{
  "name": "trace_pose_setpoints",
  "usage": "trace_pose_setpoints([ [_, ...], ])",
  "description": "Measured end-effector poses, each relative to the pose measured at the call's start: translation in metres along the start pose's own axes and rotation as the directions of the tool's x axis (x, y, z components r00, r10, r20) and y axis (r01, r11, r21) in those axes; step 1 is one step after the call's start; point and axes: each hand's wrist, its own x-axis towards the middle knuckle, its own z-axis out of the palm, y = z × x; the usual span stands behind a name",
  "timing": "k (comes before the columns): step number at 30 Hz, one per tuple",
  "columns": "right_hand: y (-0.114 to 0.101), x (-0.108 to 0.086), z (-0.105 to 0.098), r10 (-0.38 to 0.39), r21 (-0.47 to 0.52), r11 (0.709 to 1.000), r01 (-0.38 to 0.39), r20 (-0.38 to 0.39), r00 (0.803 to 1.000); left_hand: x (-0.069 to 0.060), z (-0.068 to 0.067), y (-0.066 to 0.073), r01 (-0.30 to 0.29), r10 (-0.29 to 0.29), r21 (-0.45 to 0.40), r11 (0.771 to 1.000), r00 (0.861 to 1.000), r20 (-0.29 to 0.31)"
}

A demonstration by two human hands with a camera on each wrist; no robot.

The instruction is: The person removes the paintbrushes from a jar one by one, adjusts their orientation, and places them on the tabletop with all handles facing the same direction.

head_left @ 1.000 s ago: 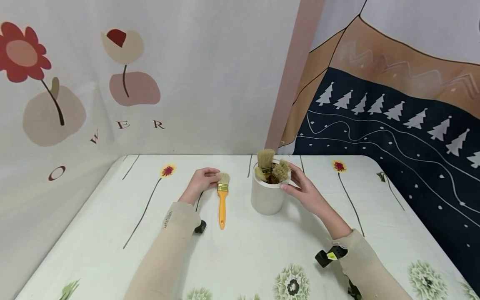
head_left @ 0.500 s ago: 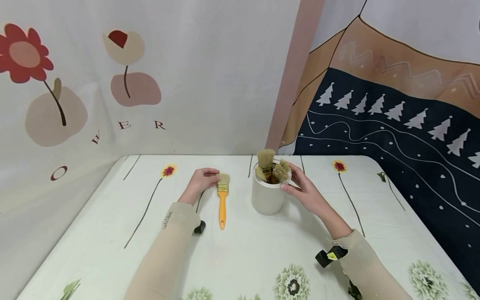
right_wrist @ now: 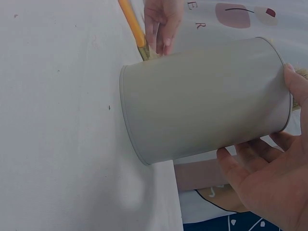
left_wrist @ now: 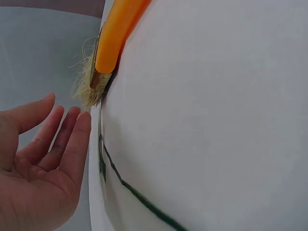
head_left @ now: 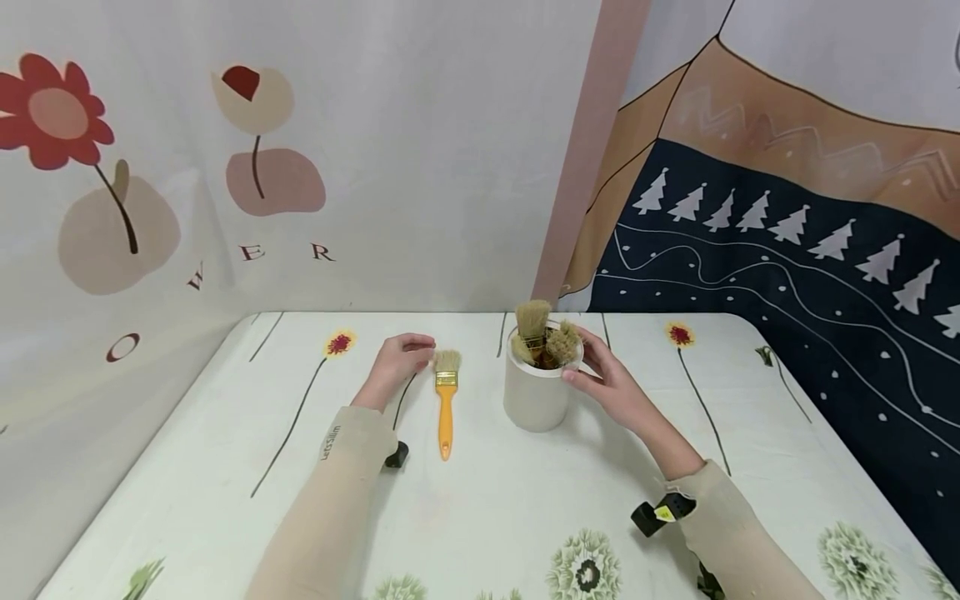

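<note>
A paintbrush [head_left: 446, 408] with an orange handle and pale bristles lies flat on the table, bristles toward the far side. My left hand [head_left: 399, 367] is just left of the bristles, fingers loosely bent and holding nothing; the left wrist view shows a small gap between the fingertips [left_wrist: 84, 118] and the bristles. Upright to the right stands a white cylindrical pot [head_left: 536, 400] with several bristle heads, among them a brush [head_left: 533, 318], showing above its rim. My right hand [head_left: 618, 387] holds the pot's right side, thumb [right_wrist: 294, 79] at the rim and fingers along the wall.
A white flower-printed cloth covers the table [head_left: 480, 500]. Behind it hangs a pale printed curtain [head_left: 420, 167], with a dark tree-patterned cloth [head_left: 757, 275] at the right. Each wrist bears a small black camera, such as the right one [head_left: 663, 512].
My left hand has drawn slightly left, off the paintbrush's bristles, which it touched or nearly touched before. The right hand and pot stay where they were. The head view has tilted a little.
</note>
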Motion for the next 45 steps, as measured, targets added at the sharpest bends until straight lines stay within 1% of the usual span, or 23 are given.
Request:
trace_pose_setpoints([
  [5, 0.0, 0.0, 0.0, 0.002, 0.002, 1.0, -0.002, 0.002, 1.0, 0.001, -0.002, 0.0, -0.011, 0.011, -0.006, 1.0, 1.0, -0.005],
  [11, 0.0, 0.0, 0.0, 0.007, 0.002, 1.0, -0.007, -0.001, 1.0, 0.001, -0.002, 0.007, -0.018, 0.018, 0.001, 1.0, 1.0, -0.013],
  [17, 0.0, 0.0, 0.0, 0.004, 0.001, 1.0, -0.004, 0.0, 1.0, 0.001, -0.002, 0.011, -0.051, 0.051, 0.024, 0.998, 0.999, -0.007],
  [29, 0.001, 0.0, 0.001, 0.005, -0.006, 1.0, -0.005, -0.005, 1.0, -0.004, 0.002, 0.026, -0.099, 0.099, 0.011, 0.995, 0.995, -0.008],
  [34, 0.0, -0.001, 0.0, -0.001, -0.007, 1.0, 0.001, -0.002, 1.0, -0.007, 0.004, 0.031, -0.109, 0.109, -0.016, 0.994, 0.994, -0.005],
  [39, -0.002, -0.001, 0.0, -0.003, -0.009, 1.0, 0.003, -0.002, 1.0, -0.011, 0.006, 0.037, -0.138, 0.139, -0.052, 0.989, 0.99, 0.005],
  [45, 0.0, -0.001, 0.001, 0.006, -0.004, 1.0, -0.006, -0.007, 1.0, -0.015, 0.011, 0.045, -0.166, 0.167, -0.071, 0.984, 0.986, 0.015],
])
